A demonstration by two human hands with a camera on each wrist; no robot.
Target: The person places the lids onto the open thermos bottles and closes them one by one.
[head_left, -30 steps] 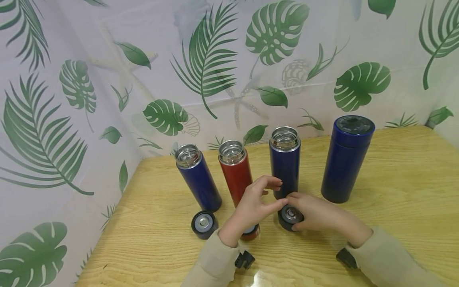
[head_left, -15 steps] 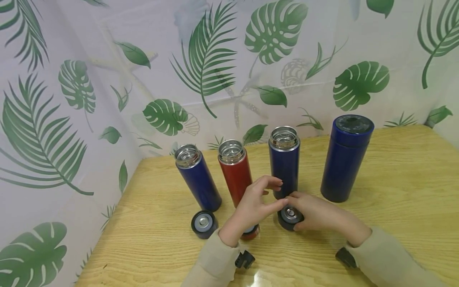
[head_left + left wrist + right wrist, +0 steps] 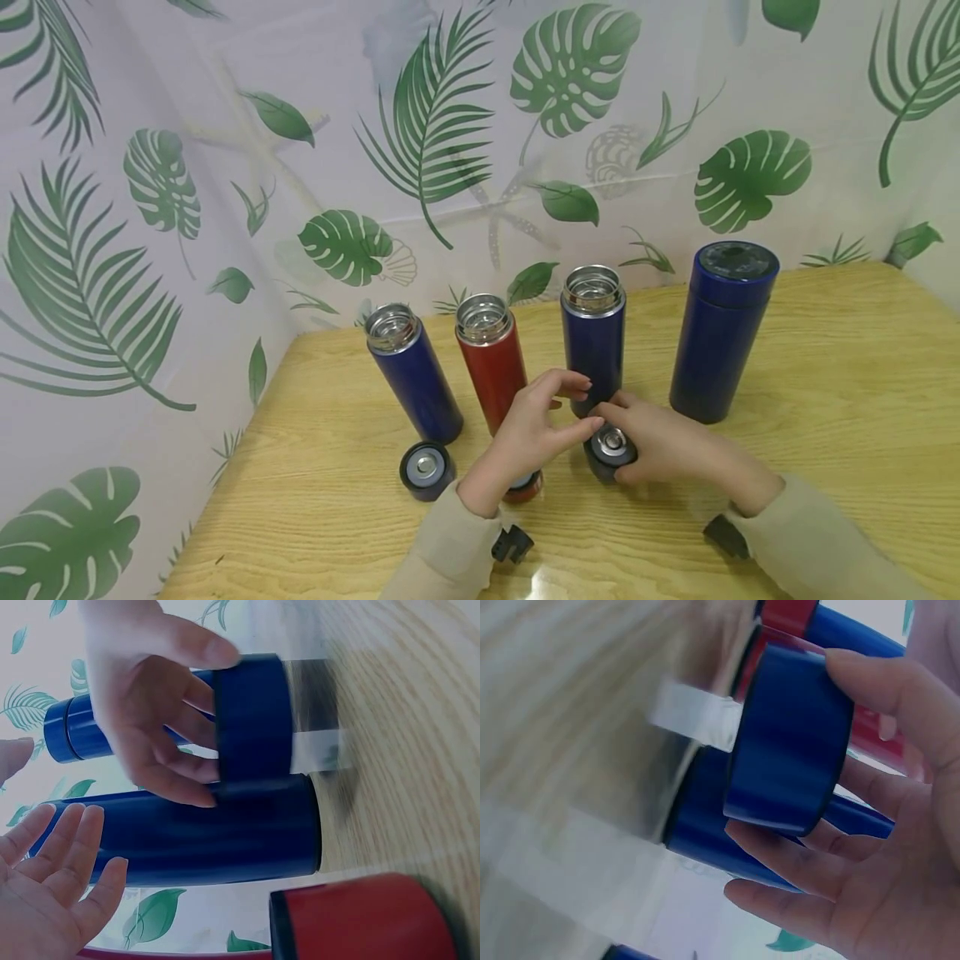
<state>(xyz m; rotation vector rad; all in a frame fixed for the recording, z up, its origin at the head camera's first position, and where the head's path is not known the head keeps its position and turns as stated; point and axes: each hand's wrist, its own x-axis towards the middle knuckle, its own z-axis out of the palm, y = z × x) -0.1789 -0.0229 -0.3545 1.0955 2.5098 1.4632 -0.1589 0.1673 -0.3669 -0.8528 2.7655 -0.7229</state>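
My right hand [image 3: 660,437] pinches a blue bottle lid [image 3: 791,742] between thumb and fingers. Its inner side with a metal centre faces up in the head view, and the right wrist view shows its lower edge just above the table. Behind it stands an uncapped blue thermos bottle [image 3: 596,354] with a steel mouth. My left hand [image 3: 528,425] hovers just left of the lid, fingers relaxed and holding nothing. Under the left wrist, a red lid [image 3: 525,489] is partly hidden. An uncapped red thermos bottle [image 3: 492,367] stands behind the left hand.
At the left an uncapped blue thermos [image 3: 420,383] stands with its upturned lid [image 3: 429,483] in front. A capped blue thermos [image 3: 723,342] is at the right. The wooden table [image 3: 300,533] meets a leaf-patterned cloth [image 3: 285,250] behind.
The lid in my right hand has risen and tipped slightly, and the right fingers have shifted a little with it. My left hand and the bottles stay where they were.
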